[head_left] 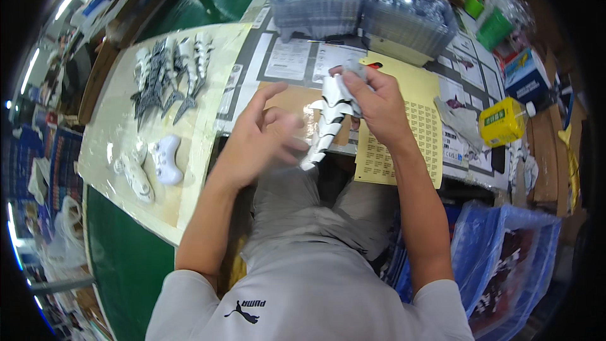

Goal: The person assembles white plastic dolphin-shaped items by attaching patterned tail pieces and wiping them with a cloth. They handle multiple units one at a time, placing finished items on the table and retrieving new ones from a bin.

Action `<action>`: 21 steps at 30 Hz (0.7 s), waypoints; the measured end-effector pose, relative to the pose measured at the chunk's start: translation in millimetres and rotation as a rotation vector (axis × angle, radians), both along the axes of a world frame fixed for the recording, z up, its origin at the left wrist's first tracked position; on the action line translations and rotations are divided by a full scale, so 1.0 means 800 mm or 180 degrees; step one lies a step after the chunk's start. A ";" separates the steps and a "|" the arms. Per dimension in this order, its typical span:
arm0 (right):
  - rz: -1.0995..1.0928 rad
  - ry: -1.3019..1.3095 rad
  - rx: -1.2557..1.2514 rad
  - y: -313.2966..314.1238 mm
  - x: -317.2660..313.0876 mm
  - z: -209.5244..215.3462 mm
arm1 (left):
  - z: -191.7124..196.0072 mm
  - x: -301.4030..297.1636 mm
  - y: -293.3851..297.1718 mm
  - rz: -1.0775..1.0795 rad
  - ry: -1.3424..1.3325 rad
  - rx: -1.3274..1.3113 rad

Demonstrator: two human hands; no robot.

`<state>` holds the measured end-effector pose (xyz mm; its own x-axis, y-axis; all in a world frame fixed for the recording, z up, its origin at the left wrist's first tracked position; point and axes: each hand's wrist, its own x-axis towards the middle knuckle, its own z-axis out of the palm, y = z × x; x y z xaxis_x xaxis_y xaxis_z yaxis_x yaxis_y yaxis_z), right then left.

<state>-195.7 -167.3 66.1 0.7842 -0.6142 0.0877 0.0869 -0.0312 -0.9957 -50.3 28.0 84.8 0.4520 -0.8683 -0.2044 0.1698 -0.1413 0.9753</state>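
Note:
My right hand (382, 106) grips the upper end of a white jointed toy fish body (331, 117) with black-edged overlapping segments, which hangs tilted toward my lap. A crumpled pale grey cloth (355, 71) is pinched in the same hand, against the toy's top. To the left of the toy, my left hand (255, 140) is open, fingers apart and partly smeared by motion; it holds nothing visible. Behind the toy lies a brown board (287, 93) on the table. A yellow sheet with printed rows (407, 145) lies under and beside my right forearm.
Several grey-and-white jointed toy fish (165, 79) lie on the left table, near a white game-style controller (168, 160) and a white toy part (137, 173). Stacked clear plastic trays (315, 3) stand at the back. A yellow bottle (502, 121) and a blue-lined bin (492, 227) are at right.

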 end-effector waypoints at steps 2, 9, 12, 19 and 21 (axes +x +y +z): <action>-0.0023 -0.0317 0.0102 0.019 0.002 0.005 | -0.007 0.004 0.005 -0.0579 0.0544 -0.0384; 0.0574 -0.0647 0.0440 0.061 0.015 -0.017 | -0.059 -0.021 0.016 -0.0746 0.1983 -0.1386; 0.0611 -0.0461 0.0660 0.058 0.012 -0.020 | -0.068 -0.025 0.018 -0.0706 0.2276 -0.1507; -0.0605 -0.0342 -0.0700 0.088 0.019 0.020 | -0.069 -0.028 0.011 -0.0060 0.1937 -0.1606; -0.0477 -0.0309 -0.1856 0.102 0.023 0.011 | -0.068 -0.035 0.011 0.0142 0.1860 -0.1345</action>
<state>-177.2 -85.9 74.6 0.6645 -0.5466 0.5096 0.1290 -0.5878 -0.7986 -78.0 36.4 30.0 0.4083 -0.9098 -0.0745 0.6772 0.2472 0.6930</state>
